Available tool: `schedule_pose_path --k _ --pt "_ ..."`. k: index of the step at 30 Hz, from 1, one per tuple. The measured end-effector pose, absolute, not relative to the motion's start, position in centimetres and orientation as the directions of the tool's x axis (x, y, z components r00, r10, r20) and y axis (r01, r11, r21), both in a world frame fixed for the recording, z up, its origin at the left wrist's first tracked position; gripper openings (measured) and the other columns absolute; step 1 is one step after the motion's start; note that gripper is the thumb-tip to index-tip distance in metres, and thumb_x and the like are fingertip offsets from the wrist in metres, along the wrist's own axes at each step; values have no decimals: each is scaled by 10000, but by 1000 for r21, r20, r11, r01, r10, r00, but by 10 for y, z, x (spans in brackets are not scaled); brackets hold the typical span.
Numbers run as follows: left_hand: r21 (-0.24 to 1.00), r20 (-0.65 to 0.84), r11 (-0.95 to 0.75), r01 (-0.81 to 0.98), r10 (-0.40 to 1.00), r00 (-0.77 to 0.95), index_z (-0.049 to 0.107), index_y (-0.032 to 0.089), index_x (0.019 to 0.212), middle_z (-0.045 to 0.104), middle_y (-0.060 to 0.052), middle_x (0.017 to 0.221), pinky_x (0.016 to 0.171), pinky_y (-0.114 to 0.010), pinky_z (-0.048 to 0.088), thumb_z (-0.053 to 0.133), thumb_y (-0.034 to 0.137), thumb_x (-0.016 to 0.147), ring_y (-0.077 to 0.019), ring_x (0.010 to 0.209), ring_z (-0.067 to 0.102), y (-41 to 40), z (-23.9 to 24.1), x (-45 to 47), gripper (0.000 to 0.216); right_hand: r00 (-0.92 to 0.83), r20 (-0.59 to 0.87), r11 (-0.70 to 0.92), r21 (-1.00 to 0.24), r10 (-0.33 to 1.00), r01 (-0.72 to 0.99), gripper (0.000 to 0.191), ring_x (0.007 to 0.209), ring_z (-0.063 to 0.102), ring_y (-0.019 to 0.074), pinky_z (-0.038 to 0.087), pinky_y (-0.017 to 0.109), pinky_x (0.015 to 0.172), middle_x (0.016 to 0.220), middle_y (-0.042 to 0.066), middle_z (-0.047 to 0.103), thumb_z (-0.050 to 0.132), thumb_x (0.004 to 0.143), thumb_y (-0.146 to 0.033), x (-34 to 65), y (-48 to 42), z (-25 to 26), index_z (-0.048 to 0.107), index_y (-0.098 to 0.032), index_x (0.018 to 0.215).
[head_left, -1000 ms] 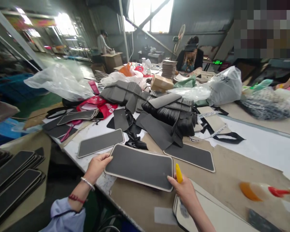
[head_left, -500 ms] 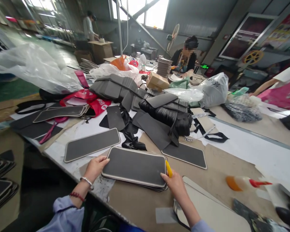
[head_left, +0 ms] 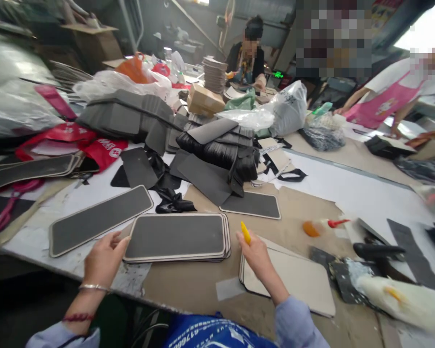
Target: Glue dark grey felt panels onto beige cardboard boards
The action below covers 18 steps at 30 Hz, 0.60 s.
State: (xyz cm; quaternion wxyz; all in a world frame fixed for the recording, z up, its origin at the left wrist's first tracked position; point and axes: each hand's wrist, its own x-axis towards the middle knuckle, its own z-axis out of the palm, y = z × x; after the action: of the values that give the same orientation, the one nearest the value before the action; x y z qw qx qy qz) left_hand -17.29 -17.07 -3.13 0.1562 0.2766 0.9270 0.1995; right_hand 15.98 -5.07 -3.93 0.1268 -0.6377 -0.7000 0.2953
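Along the near edge of the work surface (head_left: pixel 348 179), from the left, 1 pale-rimmed dark panel (head_left: pixel 101 220) lies askew, then the left hand (head_left: pixel 103 256), fingers bent, has its thumb at the left end of a stack of dark panels (head_left: pixel 177 237); I cannot tell whether it pinches them. The right hand (head_left: pixel 255 253), closed around a yellow tool (head_left: pixel 245 233), hovers beyond that stack's right end, by the cream panels (head_left: pixel 297 280).

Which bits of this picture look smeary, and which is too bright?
Head view: the plastic bag at far left looks smeared, the gray boards near the middle clearer; head view, upper right: a bright patch is washed out white.
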Motion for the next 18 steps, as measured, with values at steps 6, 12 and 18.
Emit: schedule_pose_path --k 6,12,18 --pt "629 -308 645 434 719 -623 566 203 843 644 -25 753 669 -290 461 509 491 602 -196 740 597 -178 -29 -86 379 76 -123 -143 -915 989 377 484 765 558 161 420 269 691 806 57 616 301 798 -571 241 -62 -33 571 -169 796" --pt "746 -485 492 449 863 -140 528 171 834 609 -24 654 602 -271 431 451 437 679 -166 622 568 -159 -78 54 317 179 -138 -180 -953 974 244 497 554 492 117 414 221 487 672 19 547 322 774 -606 258 -77 -43 553 -167 810" --pt "637 -492 431 639 866 -94 439 180 800 543 0 603 546 -255 393 486 424 671 -157 574 541 -129 -106 108 280 137 -194 -214 -966 971 147 377 522 517 119 467 242 499 612 -11 526 440 747 -544 244 -87 -65 535 -179 738"
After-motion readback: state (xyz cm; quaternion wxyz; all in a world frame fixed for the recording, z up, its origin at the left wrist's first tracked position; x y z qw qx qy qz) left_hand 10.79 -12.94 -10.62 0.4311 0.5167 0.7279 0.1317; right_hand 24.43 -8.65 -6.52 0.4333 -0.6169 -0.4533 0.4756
